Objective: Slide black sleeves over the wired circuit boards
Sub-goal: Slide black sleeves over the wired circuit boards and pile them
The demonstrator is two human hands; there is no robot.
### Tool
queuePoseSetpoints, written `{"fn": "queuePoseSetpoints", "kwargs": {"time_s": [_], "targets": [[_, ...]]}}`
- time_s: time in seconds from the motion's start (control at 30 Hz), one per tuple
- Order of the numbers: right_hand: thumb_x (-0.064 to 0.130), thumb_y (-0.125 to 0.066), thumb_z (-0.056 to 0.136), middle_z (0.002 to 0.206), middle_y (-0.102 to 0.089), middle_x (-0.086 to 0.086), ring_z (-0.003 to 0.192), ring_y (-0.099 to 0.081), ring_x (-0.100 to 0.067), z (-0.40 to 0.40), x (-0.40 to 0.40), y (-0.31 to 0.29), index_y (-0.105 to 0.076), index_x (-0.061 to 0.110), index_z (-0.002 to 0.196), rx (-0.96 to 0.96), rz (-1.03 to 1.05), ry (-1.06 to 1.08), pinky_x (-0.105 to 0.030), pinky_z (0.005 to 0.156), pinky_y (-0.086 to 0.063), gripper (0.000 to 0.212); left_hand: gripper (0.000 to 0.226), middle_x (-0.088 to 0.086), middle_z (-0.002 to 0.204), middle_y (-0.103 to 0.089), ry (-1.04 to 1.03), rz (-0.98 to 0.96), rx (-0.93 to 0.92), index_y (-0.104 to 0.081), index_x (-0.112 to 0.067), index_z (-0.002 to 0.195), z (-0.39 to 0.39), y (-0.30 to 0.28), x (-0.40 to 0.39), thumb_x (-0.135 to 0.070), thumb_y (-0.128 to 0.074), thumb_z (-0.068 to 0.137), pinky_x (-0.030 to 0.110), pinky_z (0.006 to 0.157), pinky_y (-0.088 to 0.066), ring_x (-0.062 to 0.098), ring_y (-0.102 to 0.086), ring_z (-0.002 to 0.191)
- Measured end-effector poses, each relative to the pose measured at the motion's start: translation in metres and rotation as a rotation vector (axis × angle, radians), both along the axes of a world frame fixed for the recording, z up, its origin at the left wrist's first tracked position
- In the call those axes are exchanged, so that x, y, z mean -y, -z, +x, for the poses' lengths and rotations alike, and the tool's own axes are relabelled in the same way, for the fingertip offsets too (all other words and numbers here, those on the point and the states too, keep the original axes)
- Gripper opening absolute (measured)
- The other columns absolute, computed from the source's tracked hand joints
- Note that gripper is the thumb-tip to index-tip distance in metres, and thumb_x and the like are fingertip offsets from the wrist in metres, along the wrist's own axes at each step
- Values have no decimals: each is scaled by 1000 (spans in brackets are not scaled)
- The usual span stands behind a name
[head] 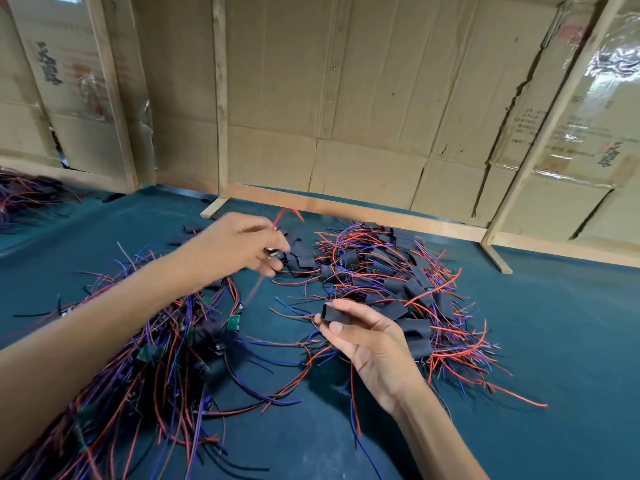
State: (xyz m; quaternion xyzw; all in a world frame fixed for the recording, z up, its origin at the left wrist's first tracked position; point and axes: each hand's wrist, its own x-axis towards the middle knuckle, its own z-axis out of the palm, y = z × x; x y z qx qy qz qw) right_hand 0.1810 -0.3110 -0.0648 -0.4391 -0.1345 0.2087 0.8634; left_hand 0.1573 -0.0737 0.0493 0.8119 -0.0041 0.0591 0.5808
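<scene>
- The right hand [367, 336] pinches a short black sleeve [335, 312] between thumb and fingertips, one open end turned left toward the other hand.
- The left hand [239, 245] is blurred; its fingers are curled round a small wired circuit board [272, 252], with a red wire [285, 216] arcing up behind the fingers. How firmly it grips I cannot tell.
- The two hands are apart, so the board has not yet entered the sleeve.
- Unsleeved boards lie in a tangle [166, 344] at near left on the teal mat [554, 341]; one green board [234, 322] shows clearly. The pile of sleeved boards [398, 282] lies at right, farther off.
- The sleeve looks light, thin and soft, likely to flatten; a gentle squeeze on its edges should keep the mouth open.
- The board is probably light and stiff, its solder joints delicate; better to hold the board edge than pull on the limp wires, which may snag.
</scene>
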Motion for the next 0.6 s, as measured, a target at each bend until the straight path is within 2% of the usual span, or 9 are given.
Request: {"fn": "queuePoseSetpoints", "kwargs": {"time_s": [0.03,0.1,0.23,0.3,0.37,0.43,0.47,0.53,0.6], "targets": [[-15,-79,63,107,-71,-24,103,-70,-46,0,0,-1,-72,-7,108,16,-11,16,-37,84,-59,46,19,11,83,-70,91,-207,-65,-74,2,88,-2,3,10,-10,-60,95,34,77,-62,25,-72,77],[-11,-82,59,108,-73,-18,90,-74,-37,0,1,-3,-75,0,107,34,-40,61,-36,74,-61,49,21,17,87,-68,206,-416,-161,-73,9,94,-5,16,29,-8,-59,94,35,78,-61,28,-71,83],[-4,-79,61,98,-73,-14,72,-71,-25,3,7,-7,-78,9,103,77,-22,181,-33,59,-60,44,26,19,97,-73,163,-544,-233,-68,6,114,-4,50,58,6,-50,96,44,94,-57,30,-72,94],[-5,-76,66,91,-73,-13,70,-71,-25,4,10,-8,-79,11,102,94,7,217,-31,59,-59,40,32,14,73,-69,49,-538,-232,-64,5,117,-1,61,68,10,-40,96,40,80,-61,28,-72,75],[-5,-75,69,94,-74,-12,73,-72,-26,4,12,-8,-79,10,101,108,5,223,-30,64,-60,35,35,6,48,-47,-34,-542,-263,-65,2,109,3,66,74,6,-35,93,29,50,-46,22,-54,44],[-4,-75,72,98,-75,-12,77,-73,-27,3,11,-8,-78,6,102,137,-9,208,-30,70,-60,31,29,-1,43,-28,-30,-441,-373,-67,-12,85,5,67,74,-16,-40,95,18,44,-22,15,-27,34],[-3,-75,73,99,-75,-13,78,-73,-27,2,10,-8,-78,5,102,150,-11,201,-31,72,-60,31,32,-3,42,-25,-18,-323,-438,-63,-20,78,4,66,72,-33,-41,98,16,42,-17,14,-21,33],[1,-77,71,105,-75,-16,78,-74,-27,1,9,-10,-79,8,101,163,-9,204,-31,73,-60,31,32,-9,42,-30,15,-15,-366,-53,-32,88,1,66,64,-54,-36,101,19,36,-20,11,-23,34],[4,-79,69,105,-75,-19,78,-74,-29,1,9,-11,-79,10,99,164,-2,227,-31,70,-60,31,27,-7,44,-42,74,296,-141,-48,-30,95,-5,65,55,-49,-32,105,30,37,-36,14,-39,37]]}}
